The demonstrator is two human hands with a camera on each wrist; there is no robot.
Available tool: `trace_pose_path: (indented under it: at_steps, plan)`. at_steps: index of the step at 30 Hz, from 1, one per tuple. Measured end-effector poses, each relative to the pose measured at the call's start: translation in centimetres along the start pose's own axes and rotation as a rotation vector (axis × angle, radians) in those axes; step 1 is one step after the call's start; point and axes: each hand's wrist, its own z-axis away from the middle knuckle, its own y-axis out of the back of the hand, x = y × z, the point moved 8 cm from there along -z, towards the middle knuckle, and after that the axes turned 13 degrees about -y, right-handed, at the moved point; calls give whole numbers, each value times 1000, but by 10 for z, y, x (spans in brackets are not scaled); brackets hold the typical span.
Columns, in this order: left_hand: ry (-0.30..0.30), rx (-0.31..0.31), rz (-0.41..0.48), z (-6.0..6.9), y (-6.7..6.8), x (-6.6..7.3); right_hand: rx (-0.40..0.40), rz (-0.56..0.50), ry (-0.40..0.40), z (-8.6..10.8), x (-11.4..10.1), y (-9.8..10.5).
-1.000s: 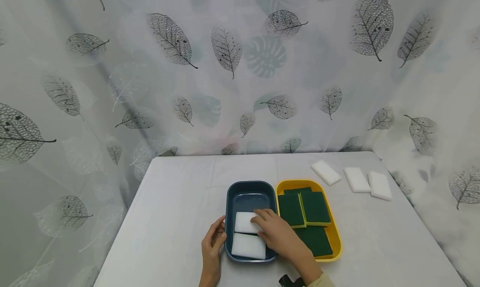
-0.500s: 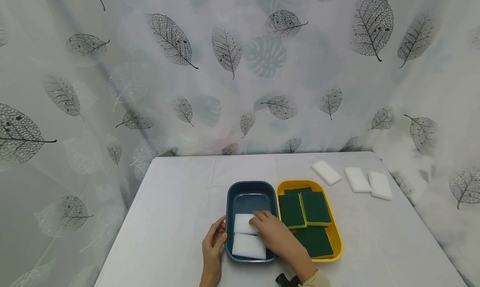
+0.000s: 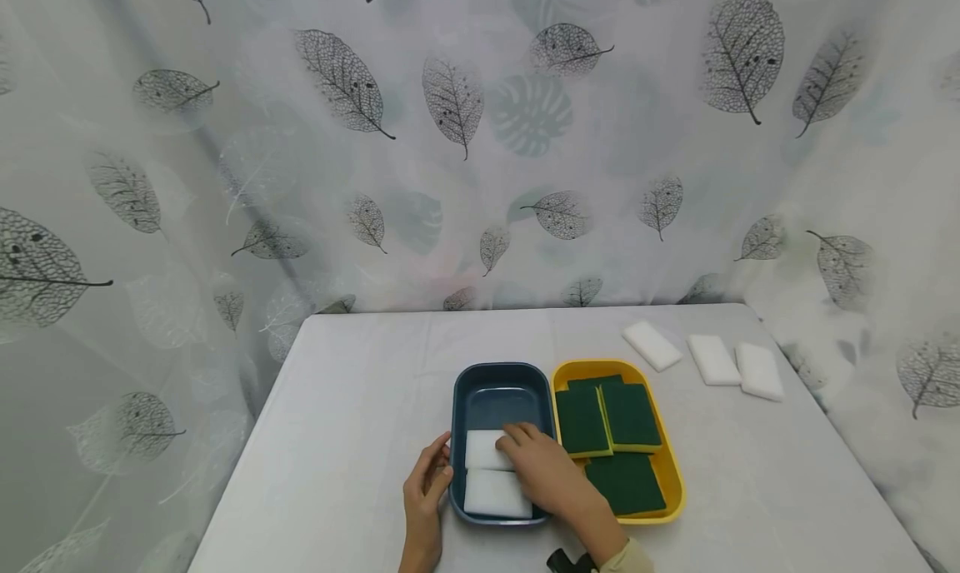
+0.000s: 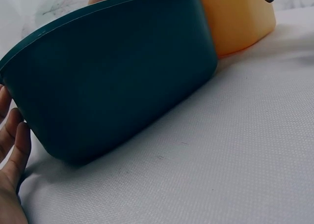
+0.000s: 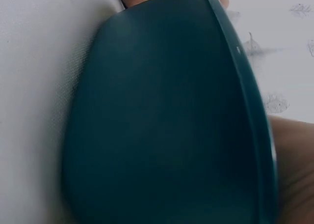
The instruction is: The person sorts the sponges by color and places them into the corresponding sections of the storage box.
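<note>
A dark blue bin point(image 3: 506, 406) stands near the front edge of the table; in both wrist views its outer wall point(image 4: 113, 81) fills much of the picture. Two white sponges lie side by side in its near half. My right hand point(image 3: 551, 473) reaches over the bin's right rim and holds the right end of the farther white sponge point(image 3: 483, 450), its thumb mostly hidden. The nearer white sponge point(image 3: 497, 494) lies up against it. My left hand point(image 3: 427, 483) rests on the bin's left side, its fingers point(image 4: 19, 148) fairly straight along the wall.
A yellow bin point(image 3: 675, 473) touches the blue one on the right and holds several green-and-yellow scouring sponges point(image 3: 632, 416). Three more white sponges point(image 3: 714, 360) lie at the table's back right. A leaf-patterned curtain point(image 3: 480, 181) hangs behind the table.
My right hand has slid the farther white sponge slightly toward me and left, closing the green strip between the two white sponges. The left hand keeps its place.
</note>
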Motion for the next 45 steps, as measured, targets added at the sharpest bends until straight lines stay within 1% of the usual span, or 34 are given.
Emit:
trace_pose_path:
  at_steps: [7,15,19,22,28,37,41,45]
  plan:
    - [-3,-3,-15,0,0,1,-32,18,5,2,0,-3]
    - [12,-2,-38,0,-1,-1,-77,24,7,5,-3,-6]
    - [19,0,-35,0,-1,-2,-121,11,-13,6,-3,-10]
    - [17,2,-27,1,0,-3,-137,9,-20,7,-3,-11]
    - [11,-1,-22,0,0,-3,-126,16,-10,7,-4,-11]
    - [19,0,-32,1,0,-3,-91,39,-9,8,-3,-7]
    - [12,0,-34,1,1,-2,-66,7,-1,10,-2,1]
    - [14,0,-32,0,0,-1,-70,-39,22,11,2,6]
